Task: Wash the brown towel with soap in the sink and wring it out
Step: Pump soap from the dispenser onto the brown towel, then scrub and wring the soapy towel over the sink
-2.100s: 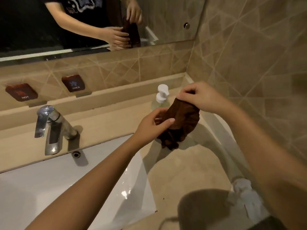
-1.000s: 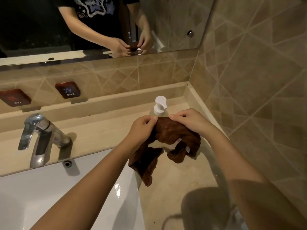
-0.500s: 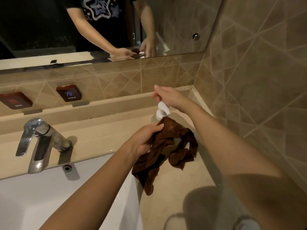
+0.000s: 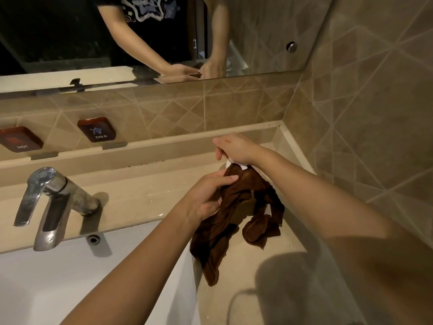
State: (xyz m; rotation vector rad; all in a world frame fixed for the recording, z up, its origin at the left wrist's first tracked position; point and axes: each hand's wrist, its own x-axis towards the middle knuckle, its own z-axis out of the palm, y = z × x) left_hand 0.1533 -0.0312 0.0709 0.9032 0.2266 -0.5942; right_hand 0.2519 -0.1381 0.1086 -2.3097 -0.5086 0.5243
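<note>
At the right end of the beige surface [image 4: 140,198], beside the white sink [image 4: 70,277], the work has shifted from handling the cloth to soaping it. A second ago both hands held the brown towel between them; now the right hand [image 4: 236,148] has let go of it and has come down flat over the white head of the soap pump [image 4: 230,163], fingers curled loosely across the top, pressing rather than gripping as far as I can judge. Most of the bottle is hidden under that hand and behind the cloth. The left hand [image 4: 208,195] stays clenched on the brown towel [image 4: 236,216], pinching its upper edge and holding it right under the pump's spout, the rest hanging limp over the corner where sink meets surface. No soap is visible on the cloth yet. The tap [image 4: 51,200] stands well apart to the left, with no water running that I can see, so wetting, scrubbing and wringing all look to be ahead.
</note>
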